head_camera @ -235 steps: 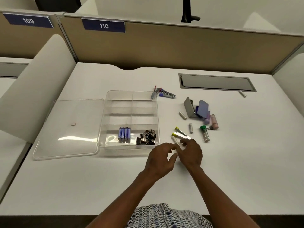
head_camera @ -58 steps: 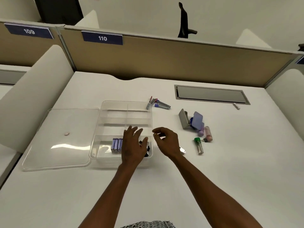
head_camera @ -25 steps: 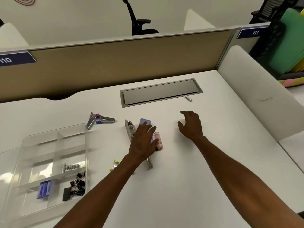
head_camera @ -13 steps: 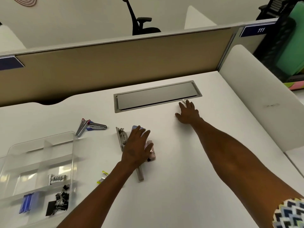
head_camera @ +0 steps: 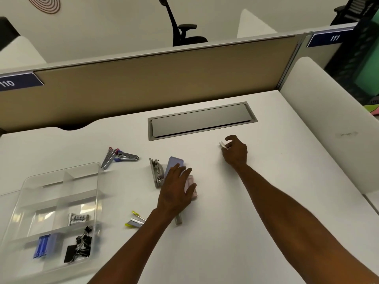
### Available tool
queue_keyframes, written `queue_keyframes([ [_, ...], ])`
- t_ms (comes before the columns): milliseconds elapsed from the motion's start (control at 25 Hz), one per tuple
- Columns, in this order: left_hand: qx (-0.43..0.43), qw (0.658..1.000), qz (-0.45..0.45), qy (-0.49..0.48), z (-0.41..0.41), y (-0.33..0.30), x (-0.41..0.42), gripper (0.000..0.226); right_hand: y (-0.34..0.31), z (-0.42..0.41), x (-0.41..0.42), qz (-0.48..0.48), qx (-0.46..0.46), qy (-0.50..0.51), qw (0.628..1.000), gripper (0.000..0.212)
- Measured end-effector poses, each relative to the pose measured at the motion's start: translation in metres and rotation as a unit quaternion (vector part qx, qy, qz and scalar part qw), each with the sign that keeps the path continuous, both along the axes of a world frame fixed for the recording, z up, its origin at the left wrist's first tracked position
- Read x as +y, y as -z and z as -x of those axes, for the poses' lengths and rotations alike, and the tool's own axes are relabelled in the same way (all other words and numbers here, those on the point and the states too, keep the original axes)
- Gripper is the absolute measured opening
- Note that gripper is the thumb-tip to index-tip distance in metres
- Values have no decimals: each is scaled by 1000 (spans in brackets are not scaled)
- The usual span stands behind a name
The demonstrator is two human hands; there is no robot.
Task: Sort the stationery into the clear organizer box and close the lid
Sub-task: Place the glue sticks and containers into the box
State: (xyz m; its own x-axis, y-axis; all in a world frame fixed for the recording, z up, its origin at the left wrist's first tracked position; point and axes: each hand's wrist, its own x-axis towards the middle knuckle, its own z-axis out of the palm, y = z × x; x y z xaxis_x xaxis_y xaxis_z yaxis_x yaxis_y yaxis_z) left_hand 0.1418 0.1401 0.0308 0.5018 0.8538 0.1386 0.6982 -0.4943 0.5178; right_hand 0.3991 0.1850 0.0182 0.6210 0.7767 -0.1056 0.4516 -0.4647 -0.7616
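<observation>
- Sign "110" [head_camera: 8, 84] on the tan divider [head_camera: 164, 83], far left; white digits on dark blue.
- Clear organizer box [head_camera: 26, 183], near left on the white desk [head_camera: 225, 242], lid not in view. Near row: blue strips [head_camera: 42, 245] left, black binder clips [head_camera: 79, 250] right. Next row out: small batteries [head_camera: 78, 219], printing blurred, unreadable. Far compartments bare.
- Metal staple removers [head_camera: 118, 158] just past the box's far right corner, apart from it.
- Yellow-tipped clips [head_camera: 135, 220] on the desk between box and left forearm.
- Left hand [head_camera: 176, 191]: fingers spread flat, pressing on a pile — grey stapler [head_camera: 154, 175], lilac case [head_camera: 174, 162], pink tube [head_camera: 191, 188]. Grasp on any one item: cannot tell.
- Grey cable hatch [head_camera: 202, 120] set in the desk, far centre.
- Right hand [head_camera: 235, 152]: fingers curled, pinching a small silver battery [head_camera: 223, 145] just near of the hatch.
- Open desk right of and near both arms, up to the white side panel [head_camera: 332, 124].
- Sign "111" [head_camera: 334, 37], far right.
</observation>
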Motion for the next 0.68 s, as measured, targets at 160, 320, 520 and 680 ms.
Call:
queue_keyframes([
  [160, -53, 998, 31, -29, 10, 0, -18, 53, 0, 47, -33, -80, 306, 11, 948, 32],
  [320, -76, 994, 61, -51, 30, -13, -31, 62, -3, 107, -71, -110, 412, -17, 905, 30],
  [520, -100, 988, 80, -81, 82, -29, -43, 76, -15, 182, -96, -120, 517, -66, 845, 29],
  [680, -126, 986, 44, -96, 128, -39, -48, 66, -23, 231, -99, -134, 543, -133, 818, 31],
])
